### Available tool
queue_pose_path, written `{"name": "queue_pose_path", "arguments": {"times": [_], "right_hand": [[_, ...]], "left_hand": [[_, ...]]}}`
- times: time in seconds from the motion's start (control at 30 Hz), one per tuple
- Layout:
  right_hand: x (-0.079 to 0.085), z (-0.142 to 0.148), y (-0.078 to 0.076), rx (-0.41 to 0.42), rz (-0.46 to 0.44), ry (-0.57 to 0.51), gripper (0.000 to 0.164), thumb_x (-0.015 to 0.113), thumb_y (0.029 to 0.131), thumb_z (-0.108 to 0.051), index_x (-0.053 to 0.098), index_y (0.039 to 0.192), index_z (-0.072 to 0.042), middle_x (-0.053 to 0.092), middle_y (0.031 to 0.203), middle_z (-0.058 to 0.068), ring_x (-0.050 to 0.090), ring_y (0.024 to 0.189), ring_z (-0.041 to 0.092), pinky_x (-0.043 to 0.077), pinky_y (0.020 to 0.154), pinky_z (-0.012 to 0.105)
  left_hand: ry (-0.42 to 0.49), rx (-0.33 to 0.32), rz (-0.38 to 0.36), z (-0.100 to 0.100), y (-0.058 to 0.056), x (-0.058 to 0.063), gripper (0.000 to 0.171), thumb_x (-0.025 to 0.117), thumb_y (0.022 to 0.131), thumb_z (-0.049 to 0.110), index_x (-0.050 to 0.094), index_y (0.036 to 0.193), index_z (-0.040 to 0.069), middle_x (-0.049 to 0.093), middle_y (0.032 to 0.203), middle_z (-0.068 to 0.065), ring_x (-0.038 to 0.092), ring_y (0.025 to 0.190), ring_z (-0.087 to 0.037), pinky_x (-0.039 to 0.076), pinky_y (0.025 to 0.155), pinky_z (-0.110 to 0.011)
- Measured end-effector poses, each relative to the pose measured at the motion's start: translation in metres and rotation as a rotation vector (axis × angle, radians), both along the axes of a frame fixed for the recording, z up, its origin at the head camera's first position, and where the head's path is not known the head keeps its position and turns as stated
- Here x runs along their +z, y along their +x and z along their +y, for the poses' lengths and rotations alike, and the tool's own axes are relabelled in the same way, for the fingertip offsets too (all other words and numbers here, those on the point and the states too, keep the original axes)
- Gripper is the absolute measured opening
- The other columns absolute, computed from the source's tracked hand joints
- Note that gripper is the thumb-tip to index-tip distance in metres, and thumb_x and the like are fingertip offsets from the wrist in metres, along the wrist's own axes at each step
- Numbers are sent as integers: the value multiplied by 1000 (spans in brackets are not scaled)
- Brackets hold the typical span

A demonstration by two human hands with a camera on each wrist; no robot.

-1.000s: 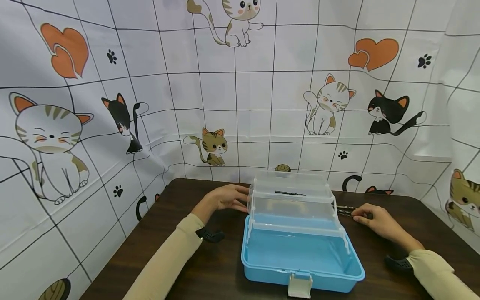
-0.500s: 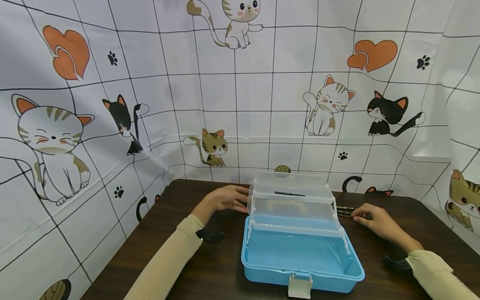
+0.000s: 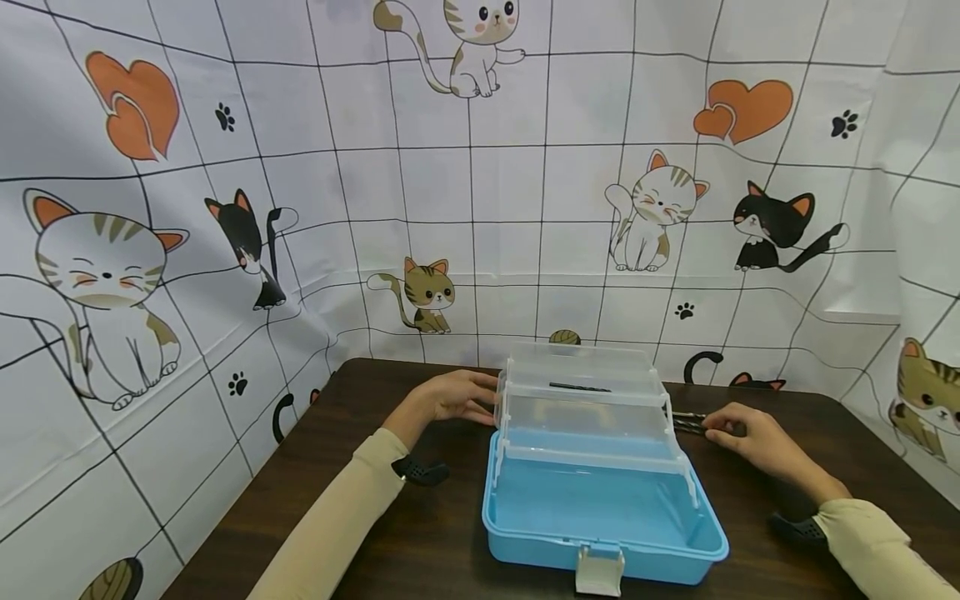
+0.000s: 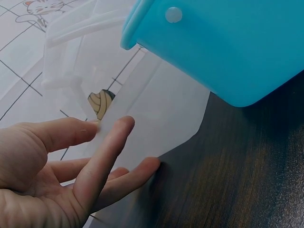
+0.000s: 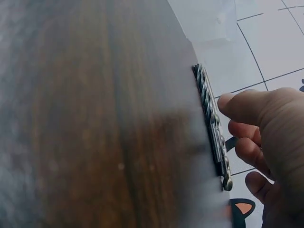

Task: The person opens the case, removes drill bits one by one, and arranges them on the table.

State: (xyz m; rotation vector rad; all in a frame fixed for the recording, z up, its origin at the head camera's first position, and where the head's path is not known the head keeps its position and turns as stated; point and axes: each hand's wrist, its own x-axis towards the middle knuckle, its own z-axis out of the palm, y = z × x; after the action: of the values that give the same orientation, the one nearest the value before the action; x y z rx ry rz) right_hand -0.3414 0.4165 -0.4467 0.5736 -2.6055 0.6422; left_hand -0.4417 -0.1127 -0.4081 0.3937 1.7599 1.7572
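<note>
- ok so the thing to watch is the little bunch of drill bits (image 5: 213, 133) on the dark table (image 3: 420, 542), just right of the blue box (image 3: 540, 560)
- from the head view they run off to the left of the right hand (image 3: 750, 440), long axis roughly sideways, one end toward the box, the other by the fingertips
- so the hand meets them nearly end-on, which imo matters most for any grip
- right fingers are loosely bent, and the right wrist view shows a gap between them and the bits, nothing clamped. can't tell if a fingertip brushes the near end
- left hand (image 3: 453, 393) is well apart from that bunch, across the box, fingers spread beside the clear plastic top (image 3: 592, 421). can't tell if they touch it
- one lone dark bit (image 3: 580, 387) shows at that clear part, also lying sideways. left hand's nearer to that one, can't tell which layer it's on
</note>
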Motion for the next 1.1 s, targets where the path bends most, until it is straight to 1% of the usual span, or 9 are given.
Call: {"name": "queue_pose_path", "arguments": {"times": [0.2, 0.37, 0.5, 0.63, 0.73, 0.8, 0.87, 0.97, 1.1], "right_hand": [[9, -4, 7, 9, -14, -32, 15, 79, 92, -17, 76, 106, -13, 64, 96, -5, 54, 81, 10, 50, 64, 24], [17, -8, 11, 40, -25, -47, 18, 79, 92, -19, 75, 108, -11, 66, 97, -6, 58, 84, 10, 55, 70, 25], [25, -11, 11, 47, -80, -65, 24, 76, 95, -27, 73, 113, -12, 68, 104, -3, 61, 91, 11, 58, 78, 31], [32, -15, 14, 13, -132, -69, 33, 72, 97, -36, 71, 120, -13, 69, 113, 1, 63, 101, 17, 57, 83, 37], [37, -20, 16, 6, -159, -84, 36, 71, 98, -38, 69, 126, -15, 68, 121, 4, 61, 109, 26, 55, 88, 48], [41, -23, 17, 12, -173, -96, 39, 71, 98, -39, 67, 129, -17, 66, 126, 6, 59, 114, 32, 53, 89, 57], [45, -26, 18, 27, -194, -114, 42, 70, 98, -38, 65, 133, -16, 63, 132, 9, 57, 118, 38, 53, 88, 62], [51, -31, 21, 35, -201, -123, 46, 71, 98, -38, 63, 136, -14, 61, 135, 10, 56, 120, 40, 54, 85, 65], [59, -38, 26, 59, -163, -114, 47, 71, 98, -34, 61, 139, -13, 61, 136, 9, 56, 121, 38, 52, 86, 67]], "left_hand": [[-1, -11, 7, 1, 0, 0, 57, 66, 98, 0, 43, 150, -3, 60, 129, -24, 68, 105, -42, 59, 89, -47], [-4, -9, 10, 1, 0, 0, 57, 66, 98, 0, 43, 150, -4, 60, 128, -24, 68, 105, -42, 59, 89, -47], [-4, -6, 9, 1, 0, 0, 57, 66, 98, -1, 43, 150, -4, 60, 128, -24, 68, 105, -41, 59, 89, -47], [-6, -7, 7, 0, -1, -1, 58, 67, 98, 0, 42, 151, -3, 60, 129, -24, 68, 105, -41, 59, 90, -47], [-5, -5, 2, 0, 0, -1, 59, 67, 97, 0, 42, 151, -3, 60, 129, -24, 68, 105, -41, 59, 90, -47], [-3, -2, -1, 0, 0, -1, 60, 68, 96, 0, 43, 150, -3, 60, 129, -24, 68, 105, -41, 59, 90, -47], [-1, -1, 4, 0, 0, -1, 59, 68, 97, 0, 43, 150, -3, 60, 128, -24, 68, 105, -41, 59, 90, -47], [-1, -6, 14, 0, 0, -1, 59, 67, 97, 0, 42, 150, -3, 60, 128, -24, 68, 106, -41, 59, 90, -47], [0, -9, 13, 0, 0, -1, 58, 67, 98, 0, 43, 150, -3, 60, 129, -24, 68, 106, -41, 59, 90, -46]]}}
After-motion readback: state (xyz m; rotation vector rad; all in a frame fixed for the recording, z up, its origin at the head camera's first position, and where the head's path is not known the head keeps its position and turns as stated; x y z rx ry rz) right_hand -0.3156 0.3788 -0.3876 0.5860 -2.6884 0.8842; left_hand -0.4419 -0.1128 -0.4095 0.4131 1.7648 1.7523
